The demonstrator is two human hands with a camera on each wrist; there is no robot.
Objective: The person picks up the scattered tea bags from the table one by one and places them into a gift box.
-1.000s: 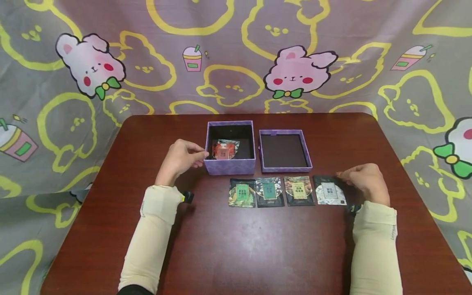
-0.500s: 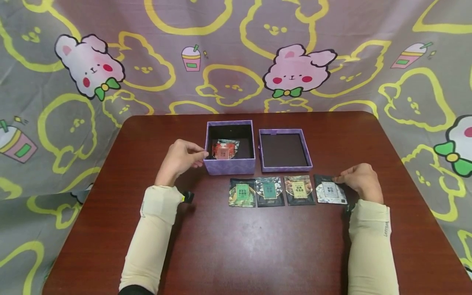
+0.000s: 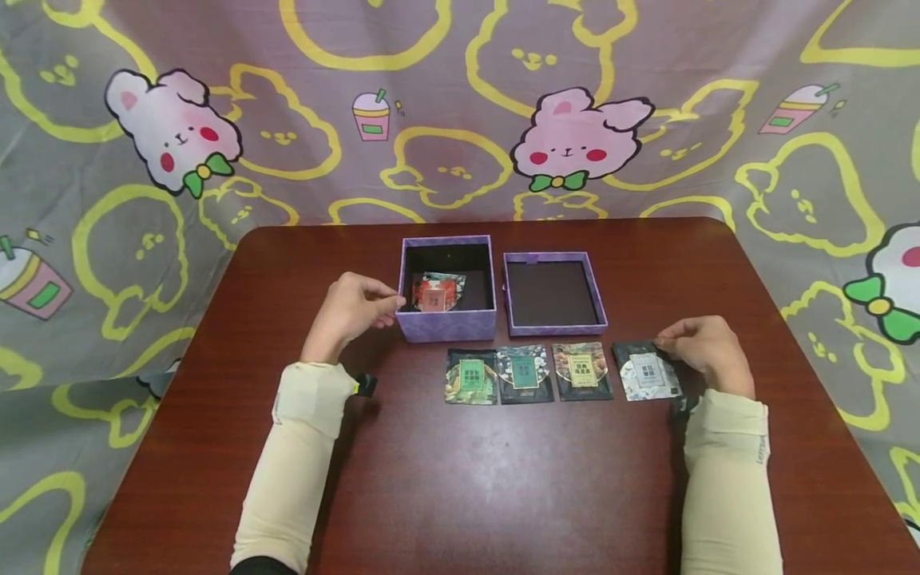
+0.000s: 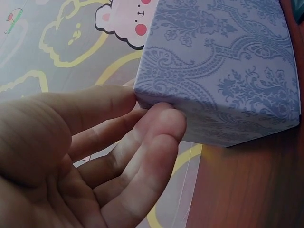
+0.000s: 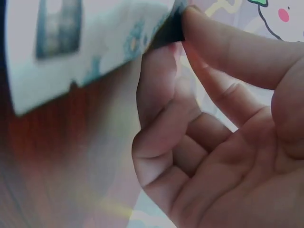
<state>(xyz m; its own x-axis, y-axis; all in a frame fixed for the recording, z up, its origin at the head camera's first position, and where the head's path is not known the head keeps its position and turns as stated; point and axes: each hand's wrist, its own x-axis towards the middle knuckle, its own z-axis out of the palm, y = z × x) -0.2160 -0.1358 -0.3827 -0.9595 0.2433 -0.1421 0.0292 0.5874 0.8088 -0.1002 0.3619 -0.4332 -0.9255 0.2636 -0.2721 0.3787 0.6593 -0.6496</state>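
My left hand (image 3: 352,311) is at the near left corner of the purple patterned box (image 3: 447,326), pinching its edge between thumb and fingers. In the left wrist view the box (image 4: 213,61) shows its scrolled paper sides. Inside it, a red tea sachet (image 3: 434,299) lies near the left wall. My right hand (image 3: 707,351) pinches the upper right corner of a black-and-white tea sachet (image 3: 649,375). Close up in the right wrist view, thumb and index finger grip this sachet's dark corner, and its printed face (image 5: 104,38) is blurred.
Left of the held sachet, in a row, lie a brown tea sachet (image 3: 582,371), a dark green one (image 3: 525,373) and a light green one (image 3: 471,375). The shallow purple box lid (image 3: 555,329) lies right of the box. Printed cloth (image 3: 446,104) hangs behind the table (image 3: 503,479).
My right hand has moved left, then slightly back right, along the black-and-white sachet's top edge. That sachet has shifted a little and turned slightly. My left hand stays at the box.
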